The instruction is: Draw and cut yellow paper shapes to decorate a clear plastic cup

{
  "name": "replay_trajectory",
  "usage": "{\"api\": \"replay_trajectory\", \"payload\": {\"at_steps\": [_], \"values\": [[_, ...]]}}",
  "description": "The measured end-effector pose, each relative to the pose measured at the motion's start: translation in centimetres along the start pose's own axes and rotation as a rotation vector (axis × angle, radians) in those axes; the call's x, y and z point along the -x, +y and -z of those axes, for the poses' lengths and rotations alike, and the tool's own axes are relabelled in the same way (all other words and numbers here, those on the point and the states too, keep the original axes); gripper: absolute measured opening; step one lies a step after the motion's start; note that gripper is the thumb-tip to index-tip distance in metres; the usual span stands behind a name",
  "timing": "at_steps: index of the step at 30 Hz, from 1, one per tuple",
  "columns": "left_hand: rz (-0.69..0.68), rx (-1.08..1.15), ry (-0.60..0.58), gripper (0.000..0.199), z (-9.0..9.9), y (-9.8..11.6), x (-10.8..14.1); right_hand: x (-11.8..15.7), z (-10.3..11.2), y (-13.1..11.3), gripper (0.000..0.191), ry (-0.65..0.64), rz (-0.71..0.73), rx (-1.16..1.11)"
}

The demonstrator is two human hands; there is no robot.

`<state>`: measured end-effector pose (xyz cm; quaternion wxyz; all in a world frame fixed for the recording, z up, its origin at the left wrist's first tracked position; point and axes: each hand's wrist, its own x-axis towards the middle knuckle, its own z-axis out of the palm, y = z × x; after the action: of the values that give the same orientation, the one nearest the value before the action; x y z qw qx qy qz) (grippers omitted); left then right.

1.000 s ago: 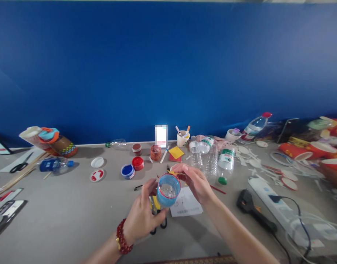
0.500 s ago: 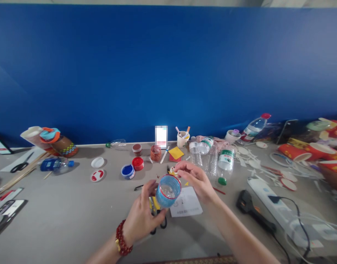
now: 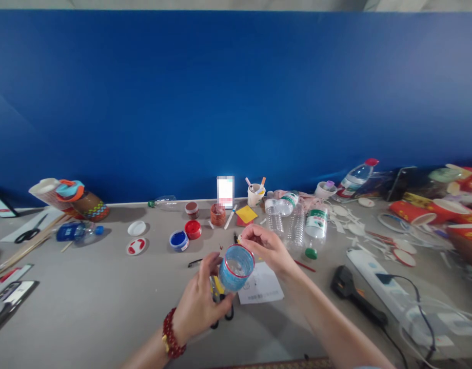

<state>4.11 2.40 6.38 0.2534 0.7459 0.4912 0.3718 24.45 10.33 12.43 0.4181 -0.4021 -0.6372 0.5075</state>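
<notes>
A clear cup painted blue with a red rim (image 3: 236,271) is tilted toward the camera, its open top facing up. My left hand (image 3: 203,300) grips it from the left and below, thumb and fingers around its side. My right hand (image 3: 264,248) is at the cup's upper right rim, fingertips bent together; what they hold, if anything, is too small to make out. Under the cup lie scissors with black handles (image 3: 229,312), partly hidden. A white sheet of paper (image 3: 262,287) lies beneath my right wrist.
Open blue paint (image 3: 179,240) and red paint (image 3: 193,229) stand behind on the left. Plastic bottles (image 3: 316,228) lie behind on the right. A black-handled tool (image 3: 355,294) and a white power strip (image 3: 386,292) with cables lie at the right.
My right hand has moved slightly left and down, closer to the cup's rim. The cup, in my left hand, has shifted very slightly right.
</notes>
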Motion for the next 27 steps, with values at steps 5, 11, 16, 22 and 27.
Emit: {"api": "replay_trajectory", "payload": {"at_steps": [5,11,16,22,27], "values": [[-0.001,0.001,0.002,0.075,-0.11,-0.14,0.0,-0.22,-0.08,0.56,0.023,0.007,-0.004,-0.01],[-0.002,-0.011,0.012,0.075,-0.18,-0.22,0.09,-0.15,-0.11,0.02,0.024,0.011,-0.007,-0.029],[-0.004,-0.008,-0.001,0.076,-0.19,-0.19,0.09,-0.21,-0.05,-0.3,0.022,-0.011,-0.015,-0.027],[0.001,-0.007,-0.011,0.075,-0.22,-0.35,0.08,-0.31,0.07,-0.27,0.02,-0.05,0.016,0.037],[-0.003,0.005,-0.009,0.075,-0.11,-0.17,0.03,-0.37,-0.05,-0.23,0.02,-0.025,0.002,0.025]]}}
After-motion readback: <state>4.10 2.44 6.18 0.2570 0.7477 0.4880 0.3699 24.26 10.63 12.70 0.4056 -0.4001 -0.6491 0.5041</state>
